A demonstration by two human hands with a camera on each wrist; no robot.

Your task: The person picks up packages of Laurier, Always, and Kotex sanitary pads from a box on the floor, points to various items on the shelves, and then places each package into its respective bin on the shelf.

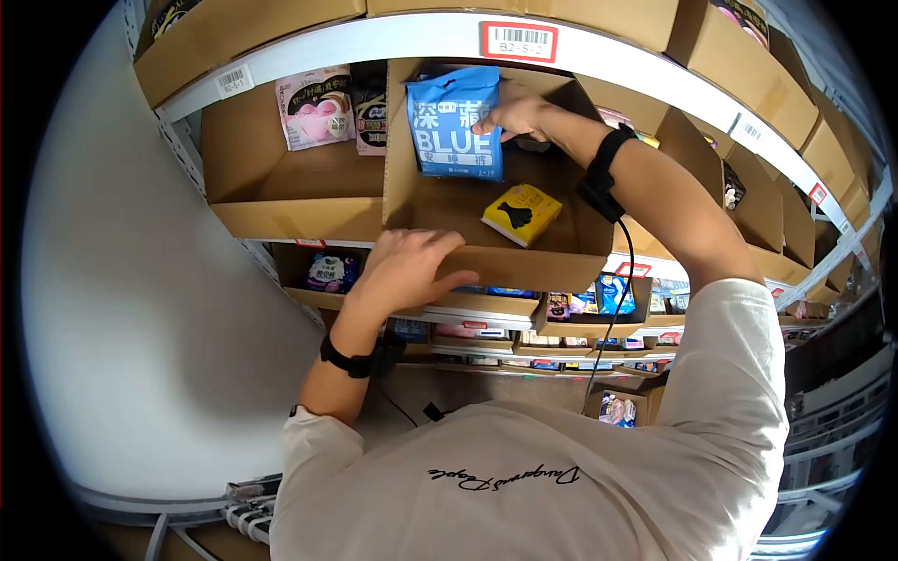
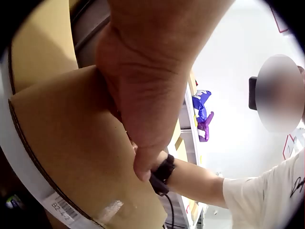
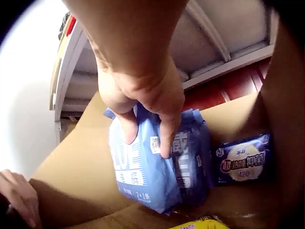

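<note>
1. An open cardboard box [image 1: 440,210] sits on a shelf [image 1: 393,37].
2. Inside it, a tall packet [image 1: 456,122] stands at the back.
3. A small packet [image 1: 521,213] lies before it, to the right.
4. A neighbouring box [image 1: 281,187] stands left.

Even, bright indoor light fills the head view, whose fisheye lens bends the shelf edge [image 1: 374,42] and blackens the corners — both wrist views are soft, the wall glaring white and the nearest hand [image 3: 138,90] shadowed and blurred.
</note>
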